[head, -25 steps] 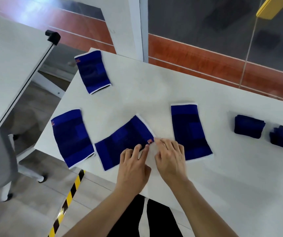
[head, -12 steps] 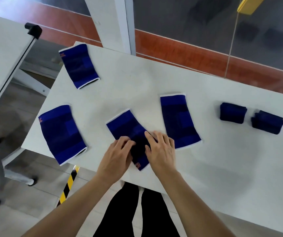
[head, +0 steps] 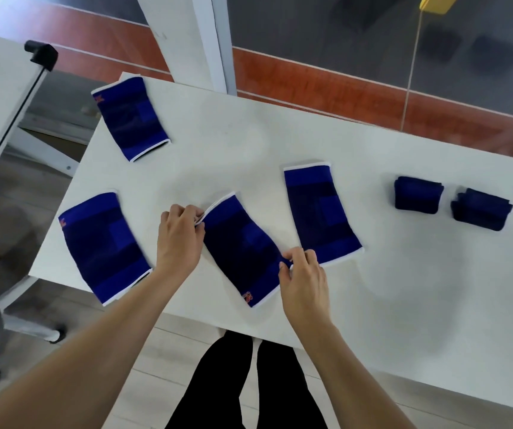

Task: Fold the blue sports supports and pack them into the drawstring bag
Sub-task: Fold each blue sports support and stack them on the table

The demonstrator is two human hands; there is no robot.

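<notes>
Support (head: 242, 246) flat between hands: left hand (head: 179, 239) pinches far corner, right hand (head: 303, 275) pinches near edge.

A white desk (head: 372, 305) carries four flat blue supports: one at its far left corner (head: 131, 119), one at the left edge (head: 103, 247), two mid-desk (head: 242, 249) (head: 320, 212). Two folded supports (head: 418, 193) (head: 481, 209) lie side by side toward the right.

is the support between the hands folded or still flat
Flat. The middle support lies spread in one layer on the table, left hand and right hand pinching opposite corners.
</notes>
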